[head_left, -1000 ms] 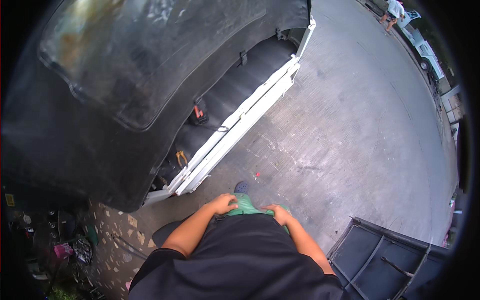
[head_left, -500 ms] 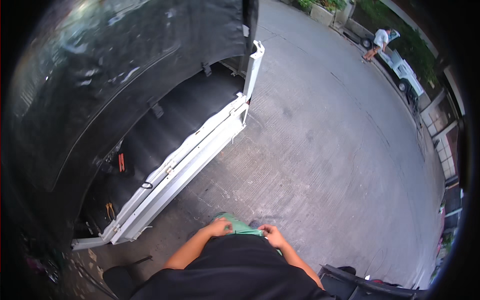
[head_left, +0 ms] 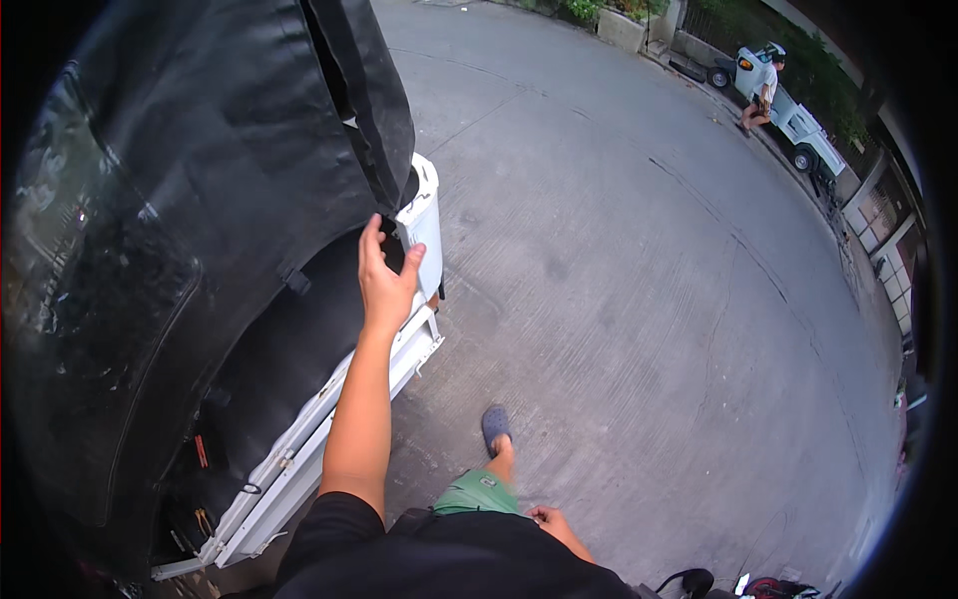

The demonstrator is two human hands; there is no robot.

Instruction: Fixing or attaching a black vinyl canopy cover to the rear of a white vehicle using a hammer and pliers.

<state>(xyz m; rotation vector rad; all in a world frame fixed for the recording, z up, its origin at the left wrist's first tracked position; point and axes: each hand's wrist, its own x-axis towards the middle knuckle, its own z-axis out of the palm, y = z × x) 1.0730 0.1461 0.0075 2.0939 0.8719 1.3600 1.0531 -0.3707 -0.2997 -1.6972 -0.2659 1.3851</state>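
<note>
My left hand [head_left: 387, 285] reaches forward, fingers spread and thumb apart, holding nothing. In the picture it lies over the rear corner of a truck bed, beside a white corner post [head_left: 427, 240] and the lower edge of a black cover [head_left: 220, 150]; I cannot tell whether it touches them. My right hand [head_left: 551, 521] is low by my body, next to my green shorts [head_left: 477, 491]. Its fingers are curled, and the shirt partly hides them, so what they hold, if anything, does not show.
The white tailgate [head_left: 289, 479] runs along the bed, where a red-handled tool [head_left: 202, 451] and orange-handled pliers [head_left: 204, 521] lie. My foot in a grey clog [head_left: 496, 427] stands on the concrete road [head_left: 599, 299]. Across it, a person [head_left: 766, 90] is beside a small light-coloured vehicle [head_left: 808, 130].
Both hands have let go of the green shorts. My left hand has moved forward to the truck's corner, and I am nearer to it. The person across the road has straightened up.
</note>
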